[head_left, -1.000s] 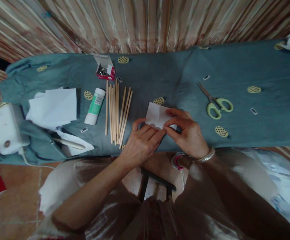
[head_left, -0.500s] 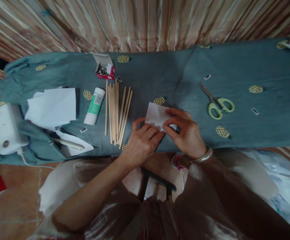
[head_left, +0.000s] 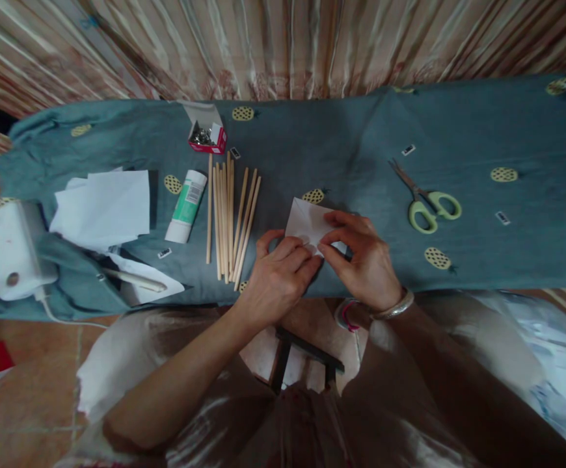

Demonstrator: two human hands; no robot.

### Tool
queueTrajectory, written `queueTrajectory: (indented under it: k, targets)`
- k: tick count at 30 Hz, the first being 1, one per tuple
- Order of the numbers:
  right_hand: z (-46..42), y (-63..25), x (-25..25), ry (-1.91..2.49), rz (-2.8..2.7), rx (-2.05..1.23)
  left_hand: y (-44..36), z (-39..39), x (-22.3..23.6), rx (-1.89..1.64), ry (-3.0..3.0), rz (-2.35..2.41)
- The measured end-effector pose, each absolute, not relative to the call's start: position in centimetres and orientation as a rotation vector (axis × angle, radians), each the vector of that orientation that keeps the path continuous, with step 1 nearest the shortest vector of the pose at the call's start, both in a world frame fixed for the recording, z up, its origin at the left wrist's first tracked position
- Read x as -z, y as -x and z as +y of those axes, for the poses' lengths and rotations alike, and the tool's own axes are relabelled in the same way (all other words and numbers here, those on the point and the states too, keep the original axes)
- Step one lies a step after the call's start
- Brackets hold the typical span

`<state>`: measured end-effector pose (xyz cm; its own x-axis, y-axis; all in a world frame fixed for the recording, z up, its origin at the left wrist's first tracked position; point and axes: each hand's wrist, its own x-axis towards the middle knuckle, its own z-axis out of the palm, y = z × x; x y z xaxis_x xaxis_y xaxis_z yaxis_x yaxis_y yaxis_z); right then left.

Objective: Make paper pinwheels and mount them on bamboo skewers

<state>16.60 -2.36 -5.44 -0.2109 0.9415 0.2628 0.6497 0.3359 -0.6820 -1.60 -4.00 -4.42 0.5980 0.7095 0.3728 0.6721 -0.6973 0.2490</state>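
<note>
A small white folded paper (head_left: 305,221) lies on the blue-grey cloth (head_left: 341,143) near the table's front edge. My left hand (head_left: 276,279) pinches its near edge with curled fingers. Meeting it from the right, my right hand (head_left: 363,260) pinches the same paper between thumb and forefinger; a silver bangle sits on that wrist. Both hands' fingertips touch at the paper's lower right part, which they partly hide.
Several wooden sticks (head_left: 229,214) lie left of my hands, beside a glue stick (head_left: 185,206). A red box of clips (head_left: 206,134) sits behind them. White paper sheets (head_left: 102,208) and a white device (head_left: 12,250) are far left. Green-handled scissors (head_left: 424,201) lie at right.
The paper's far left corner has lifted and turned slightly, now showing a diagonal crease. My hands have stayed nearly in place, fingers shifting a little on the paper.
</note>
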Motion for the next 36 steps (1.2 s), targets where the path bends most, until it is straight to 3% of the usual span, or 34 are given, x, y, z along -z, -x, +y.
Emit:
queueTrajectory:
  k: [36]
  targets:
    - [-2.93,-16.47,5.77,1.380,-1.963,-0.518,1.33,-4.06,4.06,-0.649,-2.721,1.216]
